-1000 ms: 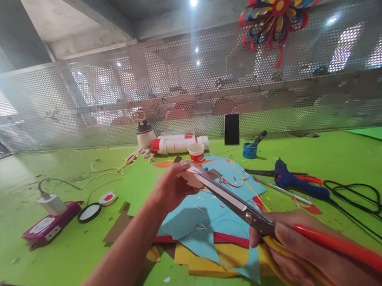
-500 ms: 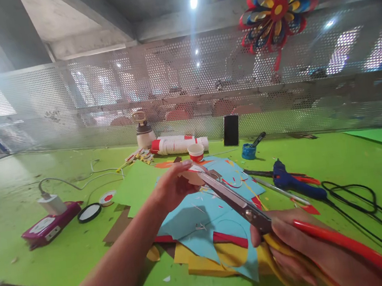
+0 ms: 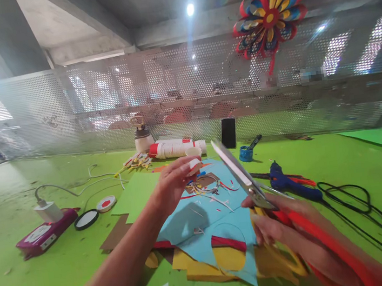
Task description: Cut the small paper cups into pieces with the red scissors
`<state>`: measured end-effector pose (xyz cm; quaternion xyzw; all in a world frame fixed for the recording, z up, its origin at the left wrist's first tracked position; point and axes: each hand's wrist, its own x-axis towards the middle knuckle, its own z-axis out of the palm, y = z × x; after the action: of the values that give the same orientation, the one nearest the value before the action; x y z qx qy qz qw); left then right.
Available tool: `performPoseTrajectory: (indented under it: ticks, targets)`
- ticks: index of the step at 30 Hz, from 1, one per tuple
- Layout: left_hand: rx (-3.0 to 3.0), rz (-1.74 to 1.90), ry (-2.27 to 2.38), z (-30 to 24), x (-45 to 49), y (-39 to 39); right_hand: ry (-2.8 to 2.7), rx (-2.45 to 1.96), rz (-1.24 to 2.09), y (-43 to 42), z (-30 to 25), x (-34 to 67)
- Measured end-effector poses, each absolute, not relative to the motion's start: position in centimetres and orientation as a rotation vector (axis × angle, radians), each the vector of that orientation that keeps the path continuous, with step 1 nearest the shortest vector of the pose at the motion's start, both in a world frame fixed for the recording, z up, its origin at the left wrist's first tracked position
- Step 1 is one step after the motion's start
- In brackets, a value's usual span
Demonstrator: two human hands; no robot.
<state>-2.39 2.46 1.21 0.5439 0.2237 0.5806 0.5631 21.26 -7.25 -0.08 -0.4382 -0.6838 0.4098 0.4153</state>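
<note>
Two hands are lifted above the green table (image 3: pixel 36 276). At about 5 o'clock the right hand (image 3: pixel 275 225) closes around the yellow and red handles of the scissors (image 3: pixel 243 180); the long blades point up toward 11 o'clock, and I cannot tell if they are parted, because this hand is blurred. At the centre the left hand (image 3: pixel 173 185) pinches a small white scrap (image 3: pixel 194 165) between thumb and fingertips, with the other fingers curled. The scrap is just beside the blades, apart from them.

Under the hands lies a pile of coloured paper (image 3: pixel 217 233), blue on top of yellow and red, with thin cuttings on it. Toward 3 o'clock rest a blue glue gun (image 3: pixel 287 182) and its black cable. At 9 o'clock there is a magenta device (image 3: pixel 43 233) with a white charger on it. Further away, at 12 o'clock, stand a white and red tube (image 3: pixel 174 148), a dark phone (image 3: pixel 228 133) and a perforated metal screen. A paper flower (image 3: pixel 267 13) hangs at 1 o'clock.

I think the risk is the blade tip: it is near the pinching fingers and could nick them if either hand jerks. The little scrap could also slip and get lost among the cuttings.

I cannot read any writing; the tube's label is too small.
</note>
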Motion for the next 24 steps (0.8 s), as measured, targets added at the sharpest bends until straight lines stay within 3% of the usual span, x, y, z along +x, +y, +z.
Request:
performPoseTrajectory:
  ticks: [8, 17, 24]
  targets:
    - [1.581, 1.154, 0.474, 0.0, -1.0, 1.2, -1.591, -1.105, 0.903, -7.4, 1.1, 20.8]
    - [1.413, 1.469, 0.447, 1.9, -2.5, 1.7, -1.973, -1.018, 0.87, -7.2, 0.0, 20.7]
    - [1.402, 1.454, 0.467, 2.1, -2.9, 1.7, -1.987, -0.97, 0.858, -6.7, -0.5, 21.4]
